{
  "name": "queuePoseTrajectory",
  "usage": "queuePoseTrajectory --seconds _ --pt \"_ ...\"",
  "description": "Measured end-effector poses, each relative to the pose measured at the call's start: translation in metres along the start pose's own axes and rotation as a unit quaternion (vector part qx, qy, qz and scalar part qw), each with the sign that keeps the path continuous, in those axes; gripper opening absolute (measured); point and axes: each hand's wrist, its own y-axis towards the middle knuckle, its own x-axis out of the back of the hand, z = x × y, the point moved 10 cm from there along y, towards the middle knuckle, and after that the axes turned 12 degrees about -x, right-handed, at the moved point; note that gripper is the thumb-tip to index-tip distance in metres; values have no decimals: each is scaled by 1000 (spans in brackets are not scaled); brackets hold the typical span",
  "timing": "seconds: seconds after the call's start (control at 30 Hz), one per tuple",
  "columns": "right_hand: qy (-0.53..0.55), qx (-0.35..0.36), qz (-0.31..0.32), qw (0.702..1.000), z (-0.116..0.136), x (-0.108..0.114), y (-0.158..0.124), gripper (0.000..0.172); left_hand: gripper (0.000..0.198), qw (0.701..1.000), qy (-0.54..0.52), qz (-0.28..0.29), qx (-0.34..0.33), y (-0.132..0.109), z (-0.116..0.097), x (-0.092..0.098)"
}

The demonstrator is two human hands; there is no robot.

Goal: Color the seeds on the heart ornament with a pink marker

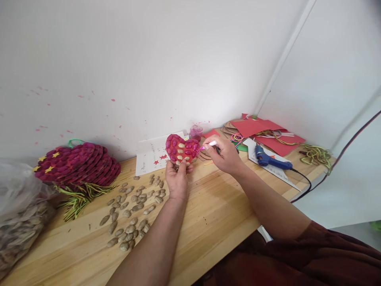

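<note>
My left hand (177,177) grips the lower edge of a red heart-shaped piece (182,149) covered with seeds, most painted magenta and a few still plain. It holds the heart upright above the wooden table (214,214). My right hand (224,154) pinches a thin white brush (209,145) whose pink tip touches the heart's right side. A small cup of pink paint (196,131) stands just behind the heart by the wall.
Several loose seeds (132,214) lie scattered left of my arm. A stack of finished magenta hearts (79,163) and a plastic bag of seeds (20,222) sit at the left. A blue glue gun (269,159), red paper (262,131) and coloured cords (317,154) lie at the right.
</note>
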Motion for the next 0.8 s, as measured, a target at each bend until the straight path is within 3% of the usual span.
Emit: queuePoseTrajectory --seconds 0.23,0.6,0.8 --pt "-42 -10 -35 998 -8 1 1 20 48 1000 -1 -3 8 -1 0 0" --pt "-84 33 18 996 6 -9 -4 17 49 1000 12 -4 10 0 1 1" --pt "-93 23 0 995 5 -5 -2 14 49 1000 11 2 4 0 0 0"
